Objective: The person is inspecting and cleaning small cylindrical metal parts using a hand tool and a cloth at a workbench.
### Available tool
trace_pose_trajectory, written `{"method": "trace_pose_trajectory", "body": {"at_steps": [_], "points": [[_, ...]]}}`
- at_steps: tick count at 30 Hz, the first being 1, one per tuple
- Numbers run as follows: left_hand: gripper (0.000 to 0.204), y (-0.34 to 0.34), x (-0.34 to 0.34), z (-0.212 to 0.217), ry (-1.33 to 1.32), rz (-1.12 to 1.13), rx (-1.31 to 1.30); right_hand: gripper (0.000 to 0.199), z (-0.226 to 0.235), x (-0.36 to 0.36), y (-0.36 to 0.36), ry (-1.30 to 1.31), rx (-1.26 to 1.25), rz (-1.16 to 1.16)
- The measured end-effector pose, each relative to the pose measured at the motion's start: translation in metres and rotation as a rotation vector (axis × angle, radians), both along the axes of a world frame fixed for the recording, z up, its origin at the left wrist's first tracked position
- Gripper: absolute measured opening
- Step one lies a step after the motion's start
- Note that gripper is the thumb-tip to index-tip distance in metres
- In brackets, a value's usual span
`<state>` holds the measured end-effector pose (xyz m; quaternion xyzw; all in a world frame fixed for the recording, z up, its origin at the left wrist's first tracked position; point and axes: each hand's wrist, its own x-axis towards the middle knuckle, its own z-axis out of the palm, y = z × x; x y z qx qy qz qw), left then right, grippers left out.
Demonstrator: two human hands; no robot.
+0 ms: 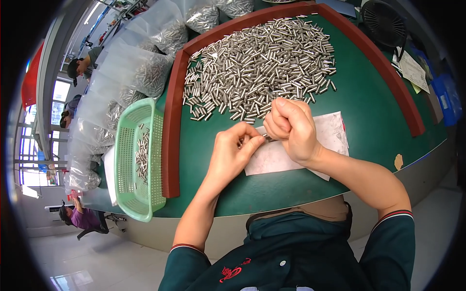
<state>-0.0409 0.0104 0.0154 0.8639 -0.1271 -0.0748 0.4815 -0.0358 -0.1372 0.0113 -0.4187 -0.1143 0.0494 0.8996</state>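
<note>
A large heap of short, shiny metal pins (257, 63) is spread over the green tabletop in front of me. My left hand (230, 151) is closed, thumb and forefinger pinching a small metal pin (267, 138) at their tips. More metal shows in the curl of its fingers. Close beside it, my right hand (295, 130) makes a fist, thumb side up; whatever it may hold is hidden. Both hands are over a whitish, smudged sheet (272, 160) at the near side of the heap.
A dark red wooden rim (171, 136) borders the work surface. Left of it stands a green plastic basket (156, 165) with some pins inside. Several clear bags of pins (151, 72) line the far left. A black fan (383, 22) stands far right; other people are at left.
</note>
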Motion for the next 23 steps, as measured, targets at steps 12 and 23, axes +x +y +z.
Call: {"method": "trace_pose_trajectory", "body": {"at_steps": [12,23], "points": [[0.016,0.025,0.017,-0.002,0.819,0.031,-1.117,0.039,-0.001,0.002,-0.005,0.037,0.064,0.07],[0.018,0.077,-0.021,0.081,-0.699,0.825,0.386,0.039,-0.003,0.005,-0.007,0.041,0.039,0.076]]}}
